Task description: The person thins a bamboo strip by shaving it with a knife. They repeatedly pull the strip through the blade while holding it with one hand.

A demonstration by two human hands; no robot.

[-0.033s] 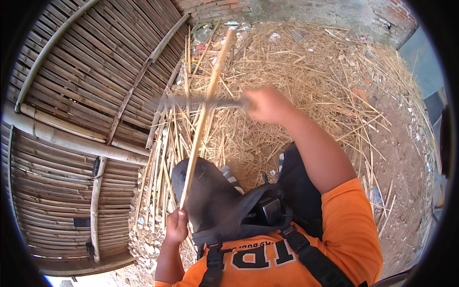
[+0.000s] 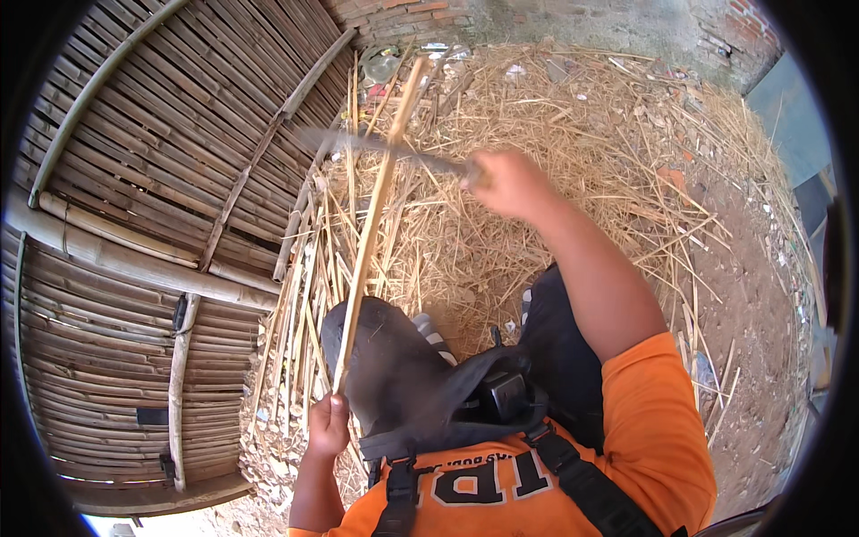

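A long pale strip of split bamboo (image 2: 371,224) slants up and away from my lap, its lower part passing over my left thigh. My left hand (image 2: 329,425) is closed round its near end, thumb on top. Farther out, my right hand (image 2: 512,183) grips the handle of a long-bladed knife (image 2: 434,163). The dark blade lies crosswise over the upper part of the strip, its tip pointing left and smeared by motion. Whether the edge bites into the bamboo cannot be seen.
A slatted bamboo panel (image 2: 134,206) stands close on my left, with loose bamboo strips (image 2: 291,345) lying along it. Shavings (image 2: 555,143) cover the ground ahead. Behind them rises a brick and plaster wall (image 2: 573,27). A grey-blue panel (image 2: 787,112) is at the far right.
My right hand and the knife have shifted slightly up and right, farther along the strip. The strip's upper end has tipped slightly left. My left hand stays in place.
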